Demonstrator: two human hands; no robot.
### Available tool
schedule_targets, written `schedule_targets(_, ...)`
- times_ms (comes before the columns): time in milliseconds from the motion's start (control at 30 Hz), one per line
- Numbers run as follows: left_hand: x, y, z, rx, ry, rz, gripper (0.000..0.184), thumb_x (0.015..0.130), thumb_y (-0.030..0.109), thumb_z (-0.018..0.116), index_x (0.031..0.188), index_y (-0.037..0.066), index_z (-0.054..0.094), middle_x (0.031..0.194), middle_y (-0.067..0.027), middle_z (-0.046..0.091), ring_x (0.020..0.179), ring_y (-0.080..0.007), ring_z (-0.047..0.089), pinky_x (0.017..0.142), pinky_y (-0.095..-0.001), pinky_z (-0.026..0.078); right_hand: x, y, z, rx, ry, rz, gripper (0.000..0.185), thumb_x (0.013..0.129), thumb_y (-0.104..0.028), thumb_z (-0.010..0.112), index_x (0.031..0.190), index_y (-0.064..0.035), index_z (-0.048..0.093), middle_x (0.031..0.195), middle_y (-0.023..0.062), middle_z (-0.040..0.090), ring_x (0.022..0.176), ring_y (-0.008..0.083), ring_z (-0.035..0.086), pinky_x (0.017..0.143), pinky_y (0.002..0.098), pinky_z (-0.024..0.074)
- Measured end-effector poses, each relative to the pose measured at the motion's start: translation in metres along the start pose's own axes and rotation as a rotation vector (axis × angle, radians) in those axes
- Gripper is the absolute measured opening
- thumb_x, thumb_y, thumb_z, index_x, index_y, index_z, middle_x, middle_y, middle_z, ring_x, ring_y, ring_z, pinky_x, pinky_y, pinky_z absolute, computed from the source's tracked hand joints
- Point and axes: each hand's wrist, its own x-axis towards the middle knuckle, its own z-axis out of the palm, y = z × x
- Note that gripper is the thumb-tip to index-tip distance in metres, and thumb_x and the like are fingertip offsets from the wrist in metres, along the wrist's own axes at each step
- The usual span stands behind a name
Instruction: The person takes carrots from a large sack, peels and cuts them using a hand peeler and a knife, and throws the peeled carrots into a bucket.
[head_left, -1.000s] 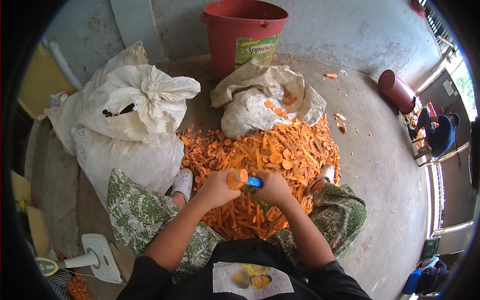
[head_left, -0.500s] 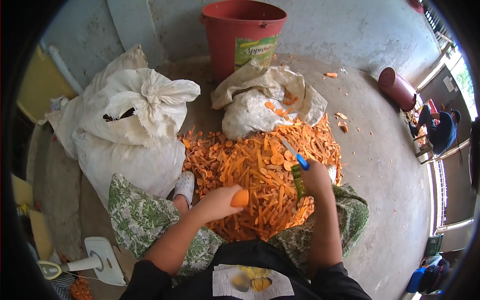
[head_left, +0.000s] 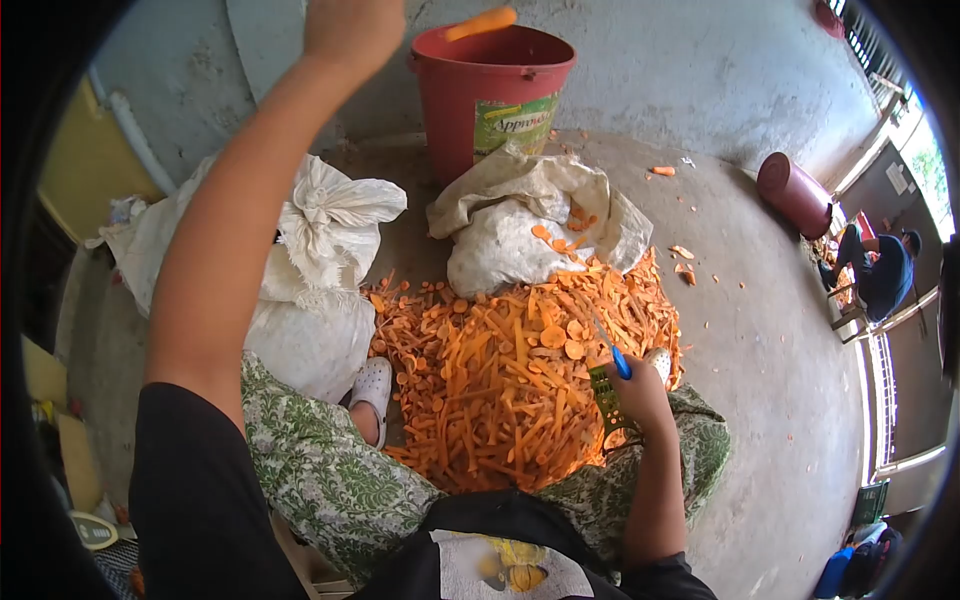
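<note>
My left hand is raised at the top edge, its fingers cut off by the frame. To its right a peeled carrot is in the air over the mouth of the red bucket, apart from the visible part of the hand. Low on the right, my right hand is closed round a knife with a blue handle, blade pointing up and away. A green slotted tool is in the same hand. Beneath lies a large heap of carrot peelings and slices.
A crumpled white sack lies behind the heap, with a fuller tied sack on the left. A maroon barrel lies tilted at the right. Farther right a person sits bent over. Stray carrot bits dot the concrete floor.
My left hand has swung up from above the heap to the top edge. The carrot it held is now in the air over the bucket. My right hand moved slightly down.
</note>
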Motion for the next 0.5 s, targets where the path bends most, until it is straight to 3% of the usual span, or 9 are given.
schedule_targets(33,0.001,-0.010,0.006,0.006,0.005,-0.004,0.027,0.076,0.014,0.057,0.100,0.005,0.054,0.105,-0.0189,0.052,0.097,-0.0280,0.051,0.090,-0.0433,0.034,-0.001,0.000,0.000,-0.004,0.015,-0.010,0.027,0.081,-0.026,0.053,0.078,0.0012,0.054,0.062,0.0173,0.054,0.058,0.0294,0.053,0.058,0.0371,0.0398)
schedule_targets(100,-0.017,-0.049,0.037,0.049,0.090,0.130,0.018,0.077,0.014,0.049,0.093,0.008,0.052,0.090,-0.0052,0.057,0.084,-0.0261,0.055,0.072,-0.0402,0.044,-0.003,-0.001,-0.001,-0.015,0.016,-0.028,0.028,0.081,-0.026,0.052,0.078,0.0013,0.054,0.061,0.0170,0.053,0.056,0.0290,0.052,0.057,0.0370,0.0394)
schedule_targets(167,-0.059,-0.079,0.060,0.030,-0.131,0.196,0.014,0.078,0.017,0.049,0.088,0.008,0.053,0.086,-0.0084,0.057,0.078,-0.0288,0.055,0.064,-0.0394,0.044,-0.005,-0.004,-0.002,0.011,0.035,0.017,0.028,0.081,-0.026,0.052,0.078,0.0015,0.053,0.060,0.0166,0.052,0.055,0.0287,0.051,0.057,0.0364,0.0391)
schedule_targets(267,-0.139,-0.136,0.093,-0.147,-0.799,-0.002,0.015,0.076,0.017,0.048,0.076,0.004,0.056,0.076,-0.0153,0.060,0.072,-0.0319,0.058,0.067,-0.0419,0.045,-0.003,-0.006,0.000,0.004,0.022,0.019,0.026,0.081,-0.025,0.052,0.078,0.0015,0.054,0.059,0.0170,0.052,0.055,0.0292,0.051,0.056,0.0364,0.0392)
schedule_targets(300,-0.180,-0.175,0.128,-0.155,-0.908,0.039,0.020,0.076,0.019,0.047,0.079,0.004,0.060,0.080,-0.0170,0.061,0.075,-0.0331,0.058,0.069,-0.0410,0.045,-0.001,-0.004,0.002,-0.023,0.019,0.002,0.026,0.081,-0.024,0.052,0.077,0.0016,0.054,0.059,0.0172,0.052,0.055,0.0295,0.051,0.056,0.0364,0.0394)
schedule_targets(333,-0.205,-0.192,0.129,-0.158,-1.079,-0.046,0.023,0.076,0.021,0.048,0.081,0.003,0.061,0.084,-0.0183,0.061,0.079,-0.0332,0.058,0.070,-0.0398,0.044,-0.001,-0.007,0.003,-0.046,0.002,0.028,0.027,0.081,-0.025,0.052,0.076,0.0017,0.054,0.058,0.0175,0.052,0.055,0.0304,0.052,0.057,0.0370,0.0398)
schedule_targets(400,-0.257,-0.223,0.139,-0.140,-1.130,-0.271,0.028,0.079,0.025,0.049,0.089,0.002,0.060,0.087,-0.0184,0.061,0.082,-0.0324,0.058,0.073,-0.0392,0.044,0.002,-0.002,0.010,-0.065,-0.010,0.015,0.027,0.080,-0.025,0.053,0.077,0.0016,0.054,0.059,0.0177,0.053,0.056,0.0309,0.053,0.057,0.0371,0.0401)
schedule_targets(500,-0.344,-0.270,0.176,-0.249,-0.965,-0.382,0.033,0.083,0.031,0.046,0.097,0.005,0.059,0.095,-0.0182,0.060,0.089,-0.0324,0.057,0.078,-0.0384,0.043,0.008,0.001,0.017,-0.094,-0.028,0.012,0.027,0.080,-0.026,0.053,0.079,0.0014,0.055,0.061,0.0185,0.054,0.059,0.0317,0.054,0.058,0.0374,0.0406)
